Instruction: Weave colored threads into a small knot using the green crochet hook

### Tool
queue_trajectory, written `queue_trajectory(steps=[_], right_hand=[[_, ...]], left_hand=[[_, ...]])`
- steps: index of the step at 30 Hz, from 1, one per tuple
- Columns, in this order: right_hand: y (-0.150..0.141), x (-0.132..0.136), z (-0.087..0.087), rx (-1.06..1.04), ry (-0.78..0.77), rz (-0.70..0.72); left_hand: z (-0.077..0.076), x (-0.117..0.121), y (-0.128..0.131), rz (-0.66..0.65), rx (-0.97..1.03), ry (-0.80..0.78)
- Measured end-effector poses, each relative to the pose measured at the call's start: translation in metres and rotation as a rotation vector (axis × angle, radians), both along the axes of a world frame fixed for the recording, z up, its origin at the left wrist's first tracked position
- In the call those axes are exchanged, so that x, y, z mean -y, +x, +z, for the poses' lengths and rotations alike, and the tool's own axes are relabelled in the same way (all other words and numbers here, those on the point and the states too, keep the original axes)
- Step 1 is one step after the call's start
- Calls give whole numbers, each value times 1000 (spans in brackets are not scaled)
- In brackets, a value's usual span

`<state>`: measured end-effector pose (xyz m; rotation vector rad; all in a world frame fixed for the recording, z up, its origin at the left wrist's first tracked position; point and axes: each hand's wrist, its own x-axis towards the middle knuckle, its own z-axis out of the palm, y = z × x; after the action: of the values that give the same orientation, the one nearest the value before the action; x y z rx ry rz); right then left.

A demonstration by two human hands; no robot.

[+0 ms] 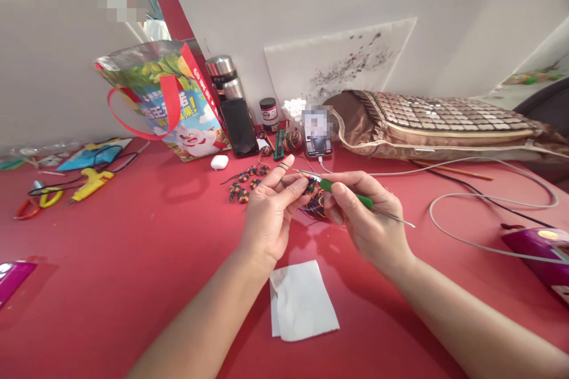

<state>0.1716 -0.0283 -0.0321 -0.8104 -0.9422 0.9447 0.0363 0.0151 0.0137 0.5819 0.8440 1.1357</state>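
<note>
My left hand [278,204] pinches a small piece of multicoloured crochet work [311,185], its index finger raised with yarn around it. In my right hand [367,213] is a crochet hook [351,192] with a green handle, its tip meeting the work. A thin metal end sticks out behind that hand. Under the hands lies more multicoloured yarn [316,206], partly hidden. Several small crocheted pieces [240,189] rest on the red table [178,260], left of my left hand. A ball of the same yarn [292,140] sits farther back.
A folded white tissue [306,302] lies in front of me. Behind stand a shopping bag [164,100], a dark phone [240,127], a steel flask [224,77] and a lit phone [317,133] with a white cable [444,163]. A yellow glue gun [91,183] lies left, a brown cushion [444,124] right.
</note>
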Motion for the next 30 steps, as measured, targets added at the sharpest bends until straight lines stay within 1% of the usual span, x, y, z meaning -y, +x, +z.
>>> queue_trajectory(steps=[10, 19, 25, 30], right_hand=[[0, -2, -1, -30, -2, 15], [1, -2, 0, -31, 0, 15], [0, -1, -2, -47, -9, 23], [2, -2, -2, -56, -15, 34]], left_hand=[[-1, 1, -2, -8, -44, 1], [-3, 2, -2, -25, -9, 56], [-3, 1, -3, -17, -12, 36], [-5, -1, -6, -32, 4, 60]])
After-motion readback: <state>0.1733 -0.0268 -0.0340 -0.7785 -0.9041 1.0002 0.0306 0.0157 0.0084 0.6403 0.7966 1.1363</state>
